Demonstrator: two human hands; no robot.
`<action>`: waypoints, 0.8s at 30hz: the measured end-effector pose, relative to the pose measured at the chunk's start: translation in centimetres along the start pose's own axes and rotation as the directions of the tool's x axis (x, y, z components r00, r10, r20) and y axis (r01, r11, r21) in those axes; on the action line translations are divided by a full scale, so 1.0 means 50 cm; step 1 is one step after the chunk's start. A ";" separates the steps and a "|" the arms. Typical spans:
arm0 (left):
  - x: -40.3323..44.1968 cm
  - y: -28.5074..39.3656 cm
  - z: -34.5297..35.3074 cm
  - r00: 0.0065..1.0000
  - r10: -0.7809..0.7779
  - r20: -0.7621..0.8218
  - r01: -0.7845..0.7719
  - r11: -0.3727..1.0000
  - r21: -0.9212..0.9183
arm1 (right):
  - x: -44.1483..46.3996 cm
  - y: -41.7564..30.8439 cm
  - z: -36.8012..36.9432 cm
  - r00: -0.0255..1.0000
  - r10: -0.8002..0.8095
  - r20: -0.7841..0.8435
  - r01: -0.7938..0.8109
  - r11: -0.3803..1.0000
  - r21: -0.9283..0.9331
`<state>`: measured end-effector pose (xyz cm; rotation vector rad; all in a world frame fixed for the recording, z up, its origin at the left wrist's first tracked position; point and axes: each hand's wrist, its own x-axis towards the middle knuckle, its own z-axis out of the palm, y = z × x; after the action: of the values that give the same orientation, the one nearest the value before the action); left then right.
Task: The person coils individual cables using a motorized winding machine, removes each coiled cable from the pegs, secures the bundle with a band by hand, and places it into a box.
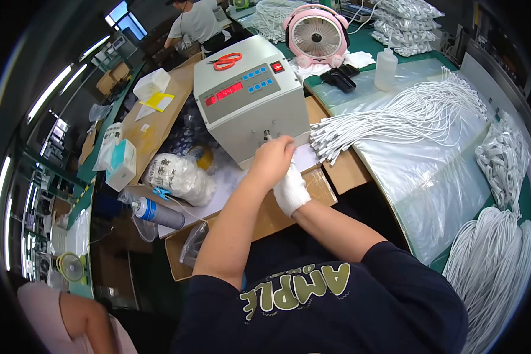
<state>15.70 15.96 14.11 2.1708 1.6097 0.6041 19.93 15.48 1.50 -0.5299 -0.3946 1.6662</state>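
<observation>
In front of a grey machine (230, 106) with a red digital display and blue buttons, both of my hands are close together. My left hand (275, 158) is bare, its fingers curled closed just under the small metal spindle (268, 135) on the machine's front face. Whatever those fingers pinch is hidden. My right hand (292, 190), with white knit fabric over the wrist and palm, lies behind the left one, so its fingers do not show. A bundle of white cables (395, 118) with white ends lies right of the machine.
Orange-handled scissors (227, 61) lie on the machine. A pink fan (316, 38) and a plastic bottle (386, 69) stand behind the cables. A filled plastic bag (180, 179) and a spray can (159, 213) sit left. More cables (489, 271) hang at right. Other people are nearby.
</observation>
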 end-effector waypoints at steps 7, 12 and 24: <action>-0.099 -0.017 -0.002 0.973 0.007 0.231 0.115 0.852 -0.510 | -0.167 -0.115 0.010 0.985 0.117 0.130 -0.080 0.962 -0.262; -0.176 -0.018 -0.045 0.963 0.074 0.260 0.075 0.850 -0.521 | -0.197 -0.240 -0.019 0.821 0.114 0.560 0.562 0.014 -0.827; -0.258 -0.015 0.002 0.954 0.281 -0.103 -0.294 0.945 -0.142 | -0.204 -0.242 0.017 0.850 0.262 0.456 0.506 -0.171 -0.845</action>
<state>11.87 3.77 12.09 2.3049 1.2412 0.8835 30.61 7.42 9.95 -1.1266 -2.2999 0.8083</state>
